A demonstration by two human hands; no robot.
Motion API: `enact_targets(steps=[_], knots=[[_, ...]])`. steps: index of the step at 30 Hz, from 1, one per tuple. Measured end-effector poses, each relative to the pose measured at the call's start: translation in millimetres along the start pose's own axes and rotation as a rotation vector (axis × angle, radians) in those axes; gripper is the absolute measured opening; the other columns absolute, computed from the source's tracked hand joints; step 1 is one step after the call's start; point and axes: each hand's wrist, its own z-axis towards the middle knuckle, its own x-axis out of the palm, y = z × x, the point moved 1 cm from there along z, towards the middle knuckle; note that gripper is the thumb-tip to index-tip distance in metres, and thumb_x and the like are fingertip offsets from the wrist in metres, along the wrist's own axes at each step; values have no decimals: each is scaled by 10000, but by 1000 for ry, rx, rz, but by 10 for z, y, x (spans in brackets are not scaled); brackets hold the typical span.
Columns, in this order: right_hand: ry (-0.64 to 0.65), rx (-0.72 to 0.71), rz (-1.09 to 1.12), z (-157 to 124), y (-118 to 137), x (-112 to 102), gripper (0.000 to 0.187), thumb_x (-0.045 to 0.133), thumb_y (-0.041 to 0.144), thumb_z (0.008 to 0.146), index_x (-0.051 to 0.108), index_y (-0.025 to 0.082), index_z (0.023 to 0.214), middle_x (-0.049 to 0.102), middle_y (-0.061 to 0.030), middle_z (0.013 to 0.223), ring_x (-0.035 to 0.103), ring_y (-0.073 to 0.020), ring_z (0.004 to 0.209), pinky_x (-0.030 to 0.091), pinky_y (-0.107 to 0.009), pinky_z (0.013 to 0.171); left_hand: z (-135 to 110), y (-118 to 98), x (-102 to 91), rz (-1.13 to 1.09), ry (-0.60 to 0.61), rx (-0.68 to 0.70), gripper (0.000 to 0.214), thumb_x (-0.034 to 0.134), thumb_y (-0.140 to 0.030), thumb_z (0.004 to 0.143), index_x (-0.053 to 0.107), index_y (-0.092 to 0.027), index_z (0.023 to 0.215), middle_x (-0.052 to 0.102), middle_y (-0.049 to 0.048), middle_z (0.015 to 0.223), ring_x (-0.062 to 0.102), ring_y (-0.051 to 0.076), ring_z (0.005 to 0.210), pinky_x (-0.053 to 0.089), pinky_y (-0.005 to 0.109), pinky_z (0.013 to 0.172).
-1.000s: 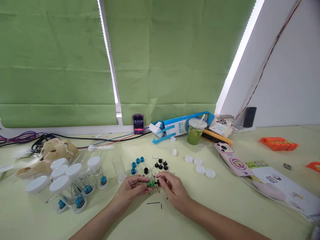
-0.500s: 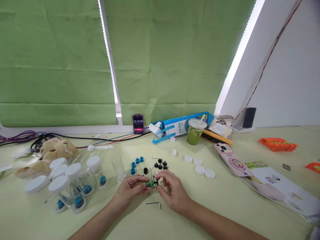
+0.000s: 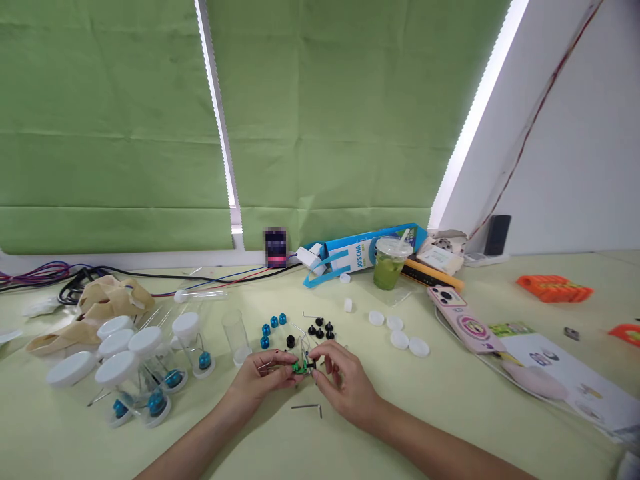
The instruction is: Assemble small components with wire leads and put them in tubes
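My left hand [image 3: 263, 379] pinches a small green part [image 3: 300, 367] just above the table. My right hand [image 3: 343, 383] is closed on a small black piece [image 3: 313, 365] pressed against the green part's right side. Thin wire pieces stick up from the parts between my fingers. A small hex key [image 3: 307, 407] lies on the table just below my hands. Behind my hands lie several blue knobs [image 3: 273, 327] and several black knobs [image 3: 321, 329].
Clear tubes with white caps [image 3: 135, 363] and blue pieces stand at the left, an open tube [image 3: 236, 335] beside them. White caps [image 3: 400, 333], a green drink cup [image 3: 393, 262], a blue box [image 3: 360, 253], a pink phone [image 3: 463, 317] and papers [image 3: 560, 373] lie to the right. Cables [image 3: 75, 277] run along the back.
My hands have stayed in place with only small finger shifts on the green and black parts. The view has drifted slightly.
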Motion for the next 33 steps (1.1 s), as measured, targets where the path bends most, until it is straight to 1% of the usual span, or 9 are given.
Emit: enact_targets(steps=[6, 16, 28, 30, 33], knots=[[6, 15, 2, -4, 5, 0, 170, 483, 188, 794, 532, 206, 956, 541, -26, 839, 466, -109, 628, 393, -208, 524, -5, 9, -4, 2, -5, -8, 225, 710, -260, 646, 679, -116, 817, 705, 114, 848, 660, 260, 793, 486, 404, 806], [13, 27, 10, 7, 13, 1, 143, 463, 221, 828, 539, 201, 947, 545, -24, 826, 471, -102, 612, 401, -205, 527, 3, 25, -18, -10, 14, 5, 208, 695, -244, 669, 678, -120, 835, 706, 105, 847, 659, 252, 802, 484, 391, 806], [28, 33, 6, 13, 9, 0, 152, 442, 252, 853, 539, 200, 958, 559, -27, 835, 488, -108, 627, 405, -213, 545, -1, 8, -11, -2, 22, 1, 221, 717, -224, 642, 685, -117, 832, 709, 109, 839, 661, 258, 796, 492, 389, 802], [31, 32, 6, 14, 8, -7, 161, 425, 241, 862, 541, 201, 966, 565, -31, 851, 502, -117, 662, 412, -221, 578, -5, 3, -7, -2, 18, 0, 222, 719, -226, 639, 687, -118, 830, 709, 107, 838, 662, 263, 799, 494, 384, 797], [-22, 43, 11, 8, 1, -28, 222, 338, 182, 887, 539, 207, 976, 573, -32, 853, 526, -139, 768, 419, -257, 702, -10, 5, -9, -2, 11, -5, 211, 716, -228, 644, 689, -128, 828, 708, 90, 829, 663, 264, 805, 495, 371, 796]])
